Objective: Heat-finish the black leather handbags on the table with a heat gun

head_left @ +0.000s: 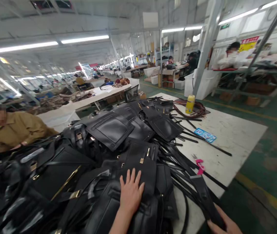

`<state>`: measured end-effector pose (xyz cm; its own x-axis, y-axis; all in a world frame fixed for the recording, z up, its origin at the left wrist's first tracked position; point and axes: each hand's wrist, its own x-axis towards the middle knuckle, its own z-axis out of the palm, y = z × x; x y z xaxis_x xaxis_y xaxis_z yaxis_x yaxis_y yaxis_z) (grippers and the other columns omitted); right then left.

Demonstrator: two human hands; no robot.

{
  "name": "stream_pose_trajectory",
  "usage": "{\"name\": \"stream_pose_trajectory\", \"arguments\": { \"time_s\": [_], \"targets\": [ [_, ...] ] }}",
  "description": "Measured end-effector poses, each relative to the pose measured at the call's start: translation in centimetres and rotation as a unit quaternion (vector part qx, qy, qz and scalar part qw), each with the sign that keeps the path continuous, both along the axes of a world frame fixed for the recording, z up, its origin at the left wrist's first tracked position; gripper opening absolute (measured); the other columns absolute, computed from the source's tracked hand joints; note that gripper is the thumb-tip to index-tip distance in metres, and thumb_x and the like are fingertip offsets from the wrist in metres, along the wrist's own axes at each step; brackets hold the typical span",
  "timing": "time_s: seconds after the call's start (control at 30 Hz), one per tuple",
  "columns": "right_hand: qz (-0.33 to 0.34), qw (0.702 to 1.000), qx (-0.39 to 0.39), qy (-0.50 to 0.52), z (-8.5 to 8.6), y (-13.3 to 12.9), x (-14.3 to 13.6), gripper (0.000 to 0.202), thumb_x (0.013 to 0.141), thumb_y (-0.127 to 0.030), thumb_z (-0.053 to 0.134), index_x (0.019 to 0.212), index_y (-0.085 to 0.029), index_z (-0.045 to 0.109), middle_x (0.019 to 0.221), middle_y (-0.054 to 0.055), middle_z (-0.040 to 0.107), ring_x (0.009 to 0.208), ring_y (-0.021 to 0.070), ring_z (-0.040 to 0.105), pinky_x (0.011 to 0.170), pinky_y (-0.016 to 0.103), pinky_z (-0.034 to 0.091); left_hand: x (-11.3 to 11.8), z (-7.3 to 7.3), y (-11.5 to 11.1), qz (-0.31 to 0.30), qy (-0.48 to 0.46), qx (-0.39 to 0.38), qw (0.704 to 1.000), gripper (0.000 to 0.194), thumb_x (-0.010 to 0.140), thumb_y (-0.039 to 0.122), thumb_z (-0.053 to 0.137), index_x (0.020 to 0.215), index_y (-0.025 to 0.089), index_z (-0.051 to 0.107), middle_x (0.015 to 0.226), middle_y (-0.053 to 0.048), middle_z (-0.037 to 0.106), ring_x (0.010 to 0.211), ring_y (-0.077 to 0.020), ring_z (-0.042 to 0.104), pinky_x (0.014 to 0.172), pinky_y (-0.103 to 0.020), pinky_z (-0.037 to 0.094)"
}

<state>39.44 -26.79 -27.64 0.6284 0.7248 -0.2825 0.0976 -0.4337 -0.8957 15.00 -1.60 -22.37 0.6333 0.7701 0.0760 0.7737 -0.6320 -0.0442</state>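
My left hand (131,191) lies flat with its fingers spread on a black leather bag panel (138,156) that carries small gold fittings. At the lower right, my right hand (225,222) is closed around the lower end of a wide black strap (204,191), which angles up over the table. Other thin black straps (177,162) lie loosely between the two hands. Just beyond the held strap's upper end are pink-handled snips (200,165). A heap of black bags (62,172) with gold hardware surrounds my left hand and spreads to the left.
On the white table (241,133) stand a yellow bottle (190,104), a coil of brown cords (198,110) and a blue printed card (205,135). A person in a tan shirt (23,128) sits at the left. Beyond the table's right edge is green floor (272,156).
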Motion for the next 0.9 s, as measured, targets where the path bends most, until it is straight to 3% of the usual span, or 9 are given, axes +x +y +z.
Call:
{"name": "stream_pose_trajectory", "arguments": {
  "time_s": [0.13,0.2,0.27,0.37,0.47,0.57,0.7,0.8,0.9],
  "targets": [
    [0.004,1.0,-0.014,-0.02,1.7,0.3,-2.9,0.076,0.067,-0.041,0.057,0.133,-0.02,0.024,0.124,0.004,0.047,0.115,0.025,0.041,0.099,0.033,0.031,-0.5,-0.1,0.9,-0.038,-0.04,-0.012,0.998,0.042,0.082,0.028,0.033,0.123,0.024,0.039,0.133,-0.006,0.036,0.125,-0.0261,0.022,0.101,-0.051,0.009],
    [0.033,0.999,0.001,-0.02,4.1,0.8,-4.2,0.069,0.07,-0.039,0.055,0.131,-0.02,0.03,0.127,0.004,0.044,0.117,0.0246,0.037,0.1,0.033,0.028,-1.0,-0.5,1.5,-0.06,-0.065,-0.049,0.995,0.04,0.082,0.022,0.032,0.12,0.023,0.043,0.131,-0.005,0.039,0.124,-0.0225,0.025,0.103,-0.048,0.01],
    [0.071,0.997,0.011,-0.004,7.0,1.5,-5.6,0.061,0.073,-0.037,0.053,0.129,-0.021,0.034,0.127,0.004,0.043,0.112,0.0255,0.043,0.094,0.032,0.036,-1.3,-0.8,2.6,-0.089,-0.086,-0.119,0.985,0.04,0.079,0.015,0.033,0.116,0.023,0.047,0.13,-0.004,0.041,0.124,-0.0195,0.027,0.103,-0.046,0.011],
    [0.144,0.987,0.003,0.07,11.1,2.7,-7.8,0.064,0.073,-0.031,0.052,0.131,-0.022,0.029,0.099,0.006,0.061,0.071,0.0207,0.06,0.059,0.027,0.049,-1.6,-0.8,4.7,-0.14,-0.12,-0.246,0.952,0.045,0.071,0.008,0.038,0.111,0.025,0.052,0.128,-0.002,0.044,0.122,-0.0169,0.03,0.103,-0.046,0.014],
    [0.209,0.963,0.0,0.172,13.3,4.1,-10.1,0.064,0.07,-0.024,0.052,0.13,-0.021,0.031,0.067,-0.001,0.06,0.046,0.0117,0.051,0.043,0.02,0.042,-1.8,-0.8,5.9,-0.169,-0.15,-0.293,0.929,0.047,0.066,0.005,0.041,0.107,0.025,0.054,0.126,-0.002,0.046,0.122,-0.016,0.031,0.103,-0.045,0.014],
    [0.245,0.943,-0.003,0.226,13.0,5.8,-12.0,0.058,0.066,-0.021,0.052,0.123,-0.022,0.041,0.061,-0.004,0.054,0.04,0.0067,0.045,0.039,0.015,0.038,-2.0,-1.3,5.8,-0.175,-0.176,-0.287,0.925,0.047,0.066,0.004,0.04,0.107,0.023,0.054,0.126,-0.003,0.046,0.122,-0.0156,0.03,0.103,-0.045,0.012],
    [0.249,0.942,-0.008,0.226,11.1,9.0,-13.8,0.056,0.066,-0.018,0.049,0.121,-0.023,0.043,0.055,-0.007,0.049,0.036,0.0052,0.044,0.036,0.013,0.036,-2.2,-1.8,5.4,-0.175,-0.213,-0.288,0.917,0.048,0.064,0.003,0.041,0.104,0.024,0.056,0.122,-0.002,0.05,0.12,-0.0148,0.035,0.104,-0.042,0.012],
    [0.227,0.954,0.009,0.198,10.3,11.3,-14.4,0.06,0.066,-0.018,0.05,0.125,-0.022,0.037,0.058,-0.006,0.051,0.035,0.0059,0.045,0.035,0.014,0.038,-2.1,-1.6,5.8,-0.158,-0.248,-0.288,0.911,0.046,0.066,0.005,0.038,0.104,0.022,0.056,0.116,-0.002,0.055,0.114,-0.0148,0.042,0.103,-0.041,0.019],
    [0.198,0.964,0.021,0.179,10.5,11.7,-14.3,0.065,0.066,-0.018,0.052,0.128,-0.023,0.032,0.059,-0.005,0.053,0.037,0.0068,0.047,0.037,0.015,0.039,-2.2,-1.2,6.5,-0.131,-0.289,-0.293,0.902,0.043,0.072,0.011,0.032,0.11,0.018,0.051,0.114,-0.005,0.056,0.108,-0.0136,0.048,0.098,-0.035,0.031]
  ]
}}
